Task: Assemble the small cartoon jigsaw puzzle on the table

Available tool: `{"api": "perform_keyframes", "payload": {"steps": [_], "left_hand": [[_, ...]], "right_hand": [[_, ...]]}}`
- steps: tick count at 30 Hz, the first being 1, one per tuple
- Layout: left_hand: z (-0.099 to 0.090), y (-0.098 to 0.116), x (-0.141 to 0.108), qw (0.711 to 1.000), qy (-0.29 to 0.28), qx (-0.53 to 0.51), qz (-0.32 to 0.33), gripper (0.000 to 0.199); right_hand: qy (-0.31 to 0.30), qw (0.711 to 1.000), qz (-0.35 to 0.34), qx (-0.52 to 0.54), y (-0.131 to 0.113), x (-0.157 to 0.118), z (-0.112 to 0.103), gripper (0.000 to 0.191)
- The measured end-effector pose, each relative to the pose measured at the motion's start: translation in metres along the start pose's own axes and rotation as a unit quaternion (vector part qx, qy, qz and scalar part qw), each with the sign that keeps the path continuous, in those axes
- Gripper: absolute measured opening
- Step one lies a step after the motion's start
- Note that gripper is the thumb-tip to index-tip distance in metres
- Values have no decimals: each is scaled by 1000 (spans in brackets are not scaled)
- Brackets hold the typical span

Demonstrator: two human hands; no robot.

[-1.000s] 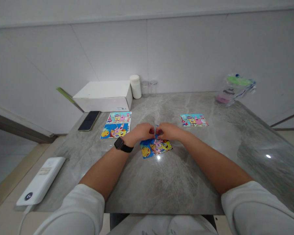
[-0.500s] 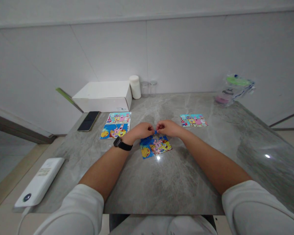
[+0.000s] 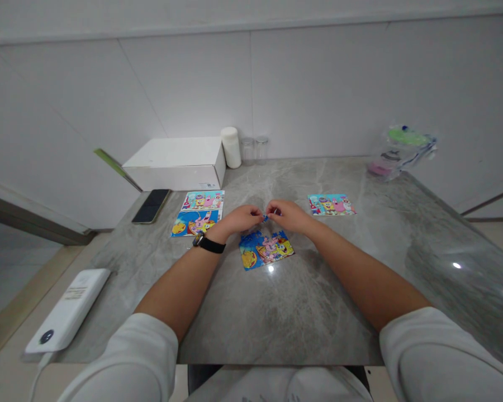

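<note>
A small blue jigsaw piece [image 3: 265, 218] is pinched between the fingertips of my left hand [image 3: 245, 218] and my right hand [image 3: 288, 215], just above the table. Both hands are closed, and the fingertips partly hide the piece. Right below them lies a partly assembled cartoon jigsaw puzzle [image 3: 266, 250], its far edge jagged and apart from the held piece. Left of my left hand is a printed picture sheet [image 3: 199, 214] with two cartoon scenes. Beyond my right hand rests a flat cartoon picture [image 3: 331, 205].
On the grey table [image 3: 285, 318] stand a white box [image 3: 174, 163], a white bottle [image 3: 231, 148] and two clear glasses [image 3: 255, 151] along the wall. A phone [image 3: 151, 206] and a white power bank [image 3: 69, 310] lie left. At the far right is a plastic bag [image 3: 402, 152].
Both hands have lifted slightly away from the puzzle's far edge. The small blue piece now shows between the fingertips, apart from the puzzle, whose jagged edge is uncovered.
</note>
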State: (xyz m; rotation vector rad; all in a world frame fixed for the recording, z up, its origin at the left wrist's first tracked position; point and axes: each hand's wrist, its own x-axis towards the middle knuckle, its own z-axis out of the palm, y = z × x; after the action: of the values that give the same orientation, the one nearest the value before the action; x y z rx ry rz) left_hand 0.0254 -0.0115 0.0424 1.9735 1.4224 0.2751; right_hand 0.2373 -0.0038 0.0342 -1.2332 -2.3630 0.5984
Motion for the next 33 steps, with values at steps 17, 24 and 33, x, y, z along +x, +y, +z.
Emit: {"api": "perform_keyframes", "payload": {"steps": [17, 24, 33], "left_hand": [[-4, 3, -9, 968, 104, 230, -2, 26], [-19, 10, -20, 968, -109, 225, 4, 18], [-12, 10, -19, 969, -118, 212, 35, 12]], "right_hand": [[-69, 990, -4, -126, -21, -8, 8, 19], [-126, 985, -13, -116, -34, -12, 22, 18], [-56, 992, 48, -101, -17, -8, 9, 14]]}}
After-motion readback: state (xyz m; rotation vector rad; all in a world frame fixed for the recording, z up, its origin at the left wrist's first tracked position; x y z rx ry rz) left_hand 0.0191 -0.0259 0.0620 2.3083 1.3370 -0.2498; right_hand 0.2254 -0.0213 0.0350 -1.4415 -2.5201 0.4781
